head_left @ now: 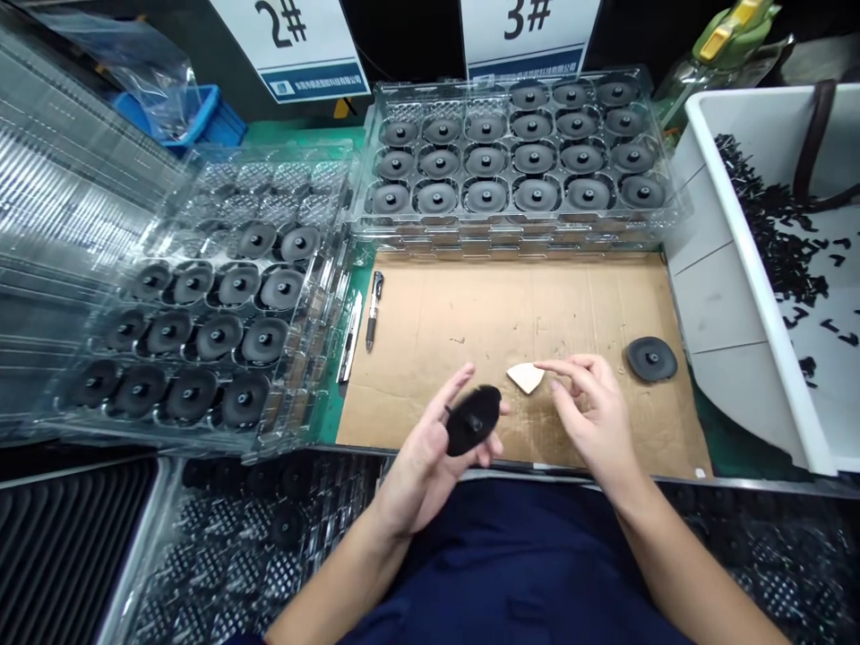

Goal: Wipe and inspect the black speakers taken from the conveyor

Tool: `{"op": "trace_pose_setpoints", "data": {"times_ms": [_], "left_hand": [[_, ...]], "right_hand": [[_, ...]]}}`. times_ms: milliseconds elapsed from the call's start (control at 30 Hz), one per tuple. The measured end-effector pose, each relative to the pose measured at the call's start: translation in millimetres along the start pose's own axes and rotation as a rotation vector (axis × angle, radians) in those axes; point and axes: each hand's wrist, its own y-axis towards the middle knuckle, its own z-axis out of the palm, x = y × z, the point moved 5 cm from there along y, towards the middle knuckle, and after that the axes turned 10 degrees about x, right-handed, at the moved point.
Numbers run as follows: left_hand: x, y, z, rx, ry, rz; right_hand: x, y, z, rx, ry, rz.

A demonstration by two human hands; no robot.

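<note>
A black disc-shaped plastic part with a small central post is gripped by its edge in my left hand, raised above the cardboard and tilted. My right hand hovers over the cardboard with thumb and index finger apart. Its index fingertip is at the edge of a small off-white wedge-shaped piece; whether it touches is hard to see. To the right of that hand, a second black disc lies flat with its post up.
Brown cardboard covers the worktop. Clear trays of black discs stand at the back and left. A pen and a slim cutter lie at the left. A white bin with small black bits stands right.
</note>
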Motion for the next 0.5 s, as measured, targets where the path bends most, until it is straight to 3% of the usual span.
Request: {"op": "trace_pose_setpoints", "data": {"times_ms": [133,233,333,500], "left_hand": [[-16,-9,-3.6,-0.143,0.722,0.208],[-21,-13,3.3,-0.103,1.008,0.305],[-24,-15,8.3,-0.053,1.105,0.331],[-24,-15,8.5,-0.051,0.991,0.271]], "right_hand": [[6,-15,4,0.106,0.141,0.015],[16,-22,5,0.16,0.347,-0.003],[30,-23,4,0.234,0.57,-0.024],[50,-15,8,0.534,0.697,0.053]]}}
